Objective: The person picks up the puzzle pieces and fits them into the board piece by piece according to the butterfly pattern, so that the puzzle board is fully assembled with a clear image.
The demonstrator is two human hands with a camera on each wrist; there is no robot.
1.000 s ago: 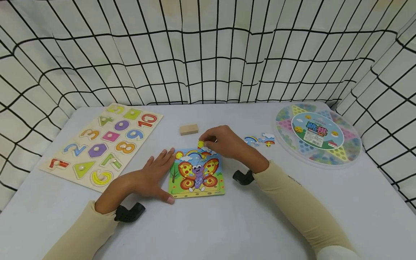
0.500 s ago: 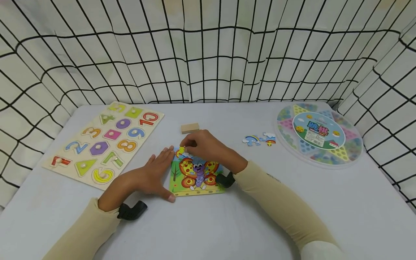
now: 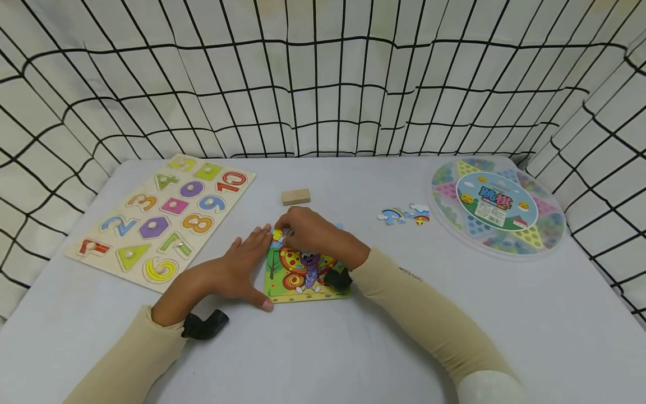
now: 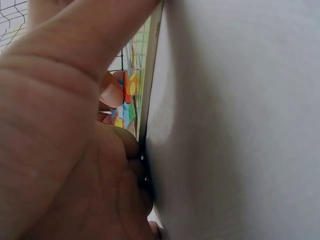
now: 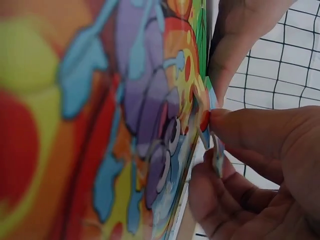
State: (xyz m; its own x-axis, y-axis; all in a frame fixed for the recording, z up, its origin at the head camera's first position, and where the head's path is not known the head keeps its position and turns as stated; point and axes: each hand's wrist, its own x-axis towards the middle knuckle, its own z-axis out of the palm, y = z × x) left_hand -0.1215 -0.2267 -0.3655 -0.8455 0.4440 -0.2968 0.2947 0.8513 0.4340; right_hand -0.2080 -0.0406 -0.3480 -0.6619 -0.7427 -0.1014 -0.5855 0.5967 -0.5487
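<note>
A square butterfly jigsaw puzzle (image 3: 308,297) lies flat on the white table in front of me. My left hand (image 3: 234,275) rests along its left edge, fingers extended towards the top corner and thumb at the bottom corner. At the upper left corner, my right hand (image 3: 315,233) pinches a small puzzle piece (image 5: 205,110) between thumb and finger. In the right wrist view that piece stands tilted against the picture's surface. The right hand hides much of the puzzle's top in the head view.
Two loose puzzle pieces, one with a rainbow (image 3: 392,215) and one with a cloud (image 3: 419,214), lie to the right. Behind the puzzle sits a wooden block (image 3: 295,196). A number board (image 3: 153,247) lies left, a round game box (image 3: 497,205) right. Black netting (image 3: 343,87) encloses the table.
My right hand has moved left across the puzzle's top, carrying the piece from the upper right to the upper left corner. My left hand has stayed along the left edge.
</note>
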